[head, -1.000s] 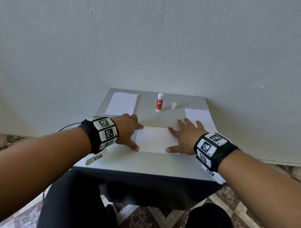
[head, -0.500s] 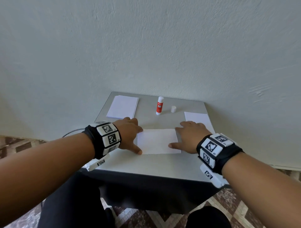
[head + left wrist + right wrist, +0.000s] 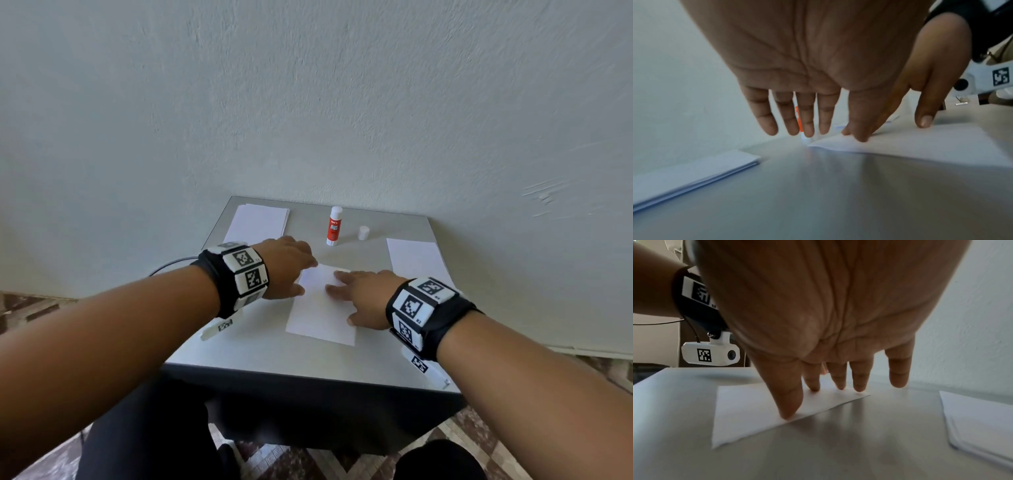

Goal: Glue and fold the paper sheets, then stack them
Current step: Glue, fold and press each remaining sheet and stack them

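Paper sheet (image 3: 322,308) lies flat at table (image 3: 376,363) centre, 6 o'clock of the uncapped glue stick (image 3: 334,226). Right hand (image 3: 363,298), fingers straight and spread, presses its right half; left hand (image 3: 286,267), fingers straight, touches the 10 o'clock corner with the thumb. Judgement: sheet is light, limp, and slides easily on the smooth top. Hold by flat fingertip pressure near edges; lift at 1 corner. Stacks sit at 11 and 2 o'clock
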